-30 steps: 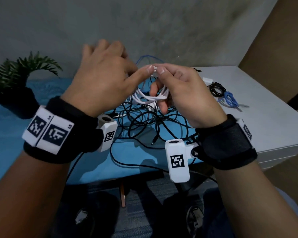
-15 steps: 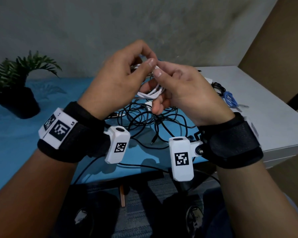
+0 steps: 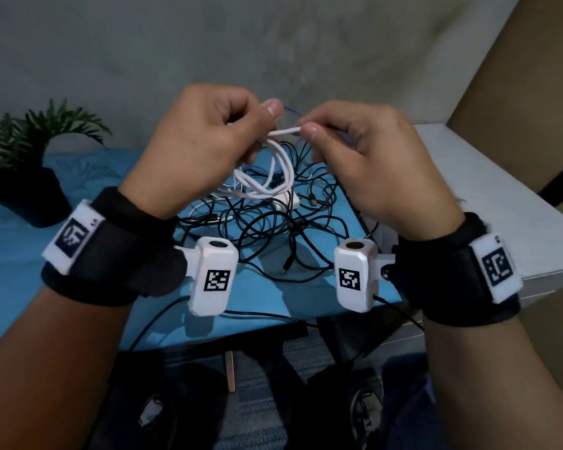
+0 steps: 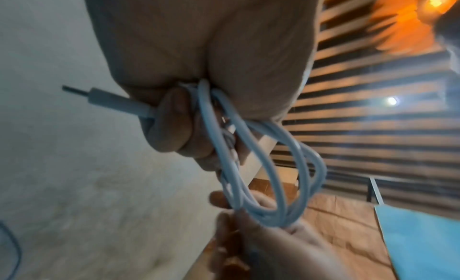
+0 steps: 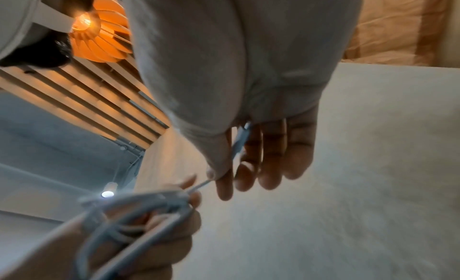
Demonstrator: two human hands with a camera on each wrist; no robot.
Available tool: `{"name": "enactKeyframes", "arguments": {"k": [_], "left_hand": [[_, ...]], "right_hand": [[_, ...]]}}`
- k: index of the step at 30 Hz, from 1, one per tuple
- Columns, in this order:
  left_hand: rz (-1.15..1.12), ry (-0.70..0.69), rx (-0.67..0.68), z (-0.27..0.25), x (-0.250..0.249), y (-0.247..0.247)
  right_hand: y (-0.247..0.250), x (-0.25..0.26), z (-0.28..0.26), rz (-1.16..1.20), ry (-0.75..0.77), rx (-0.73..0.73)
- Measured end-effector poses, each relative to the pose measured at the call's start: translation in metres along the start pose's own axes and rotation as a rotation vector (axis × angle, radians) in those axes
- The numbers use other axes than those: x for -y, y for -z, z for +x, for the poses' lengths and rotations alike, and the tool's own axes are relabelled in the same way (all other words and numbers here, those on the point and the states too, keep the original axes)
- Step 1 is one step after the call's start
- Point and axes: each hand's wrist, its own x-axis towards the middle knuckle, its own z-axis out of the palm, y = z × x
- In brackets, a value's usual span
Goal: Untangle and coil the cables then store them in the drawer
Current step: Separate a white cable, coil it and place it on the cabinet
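Observation:
A white cable (image 3: 275, 172) hangs in several loops between my two raised hands. My left hand (image 3: 205, 144) grips the top of the coil, fingers curled round the loops (image 4: 261, 166), and one plug end (image 4: 104, 99) sticks out past them. My right hand (image 3: 368, 157) pinches the cable's other end (image 3: 286, 131) between thumb and forefinger; in the right wrist view that end (image 5: 240, 142) runs along the fingers. Below the hands a tangle of black cables (image 3: 273, 228) lies on the blue mat (image 3: 46, 287). No drawer shows.
A potted plant (image 3: 30, 177) stands at the mat's far left. A white table top (image 3: 501, 206) lies to the right, mostly hidden behind my right hand. A white adapter (image 3: 286, 201) sits among the black cables. A grey wall (image 3: 273, 43) closes the back.
Both hands have risen and drawn apart. The white coil passed from my right hand into my left. My right hand now pinches only the cable's free end, stretched between the hands.

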Motion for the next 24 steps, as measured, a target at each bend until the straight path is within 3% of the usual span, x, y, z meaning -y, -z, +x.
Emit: {"name": "enactKeyframes", "arguments": {"k": [4,9,14,18,24], "left_hand": [[-0.289,0.062,0.057,-0.002,-0.001,0.000],[-0.429,0.073,-0.014,-0.004,0.002,-0.014],[-0.192,-0.101,-0.174,-0.002,0.006,-0.027],[-0.010,-0.175,-0.228,-0.004,0.009,-0.027],[0.123,-0.325,-0.255,-0.005,0.006,-0.024]], "right_hand": [[-0.015,-0.015,0.004,0.021,-0.044,0.040],[-0.035,-0.011,0.004,0.227,-0.048,-0.094],[-0.047,0.004,0.001,0.843,-0.302,-0.062],[-0.047,0.004,0.004,1.290,-0.507,0.035],[-0.046,0.002,0.002,1.426,-0.520,0.259]]}}
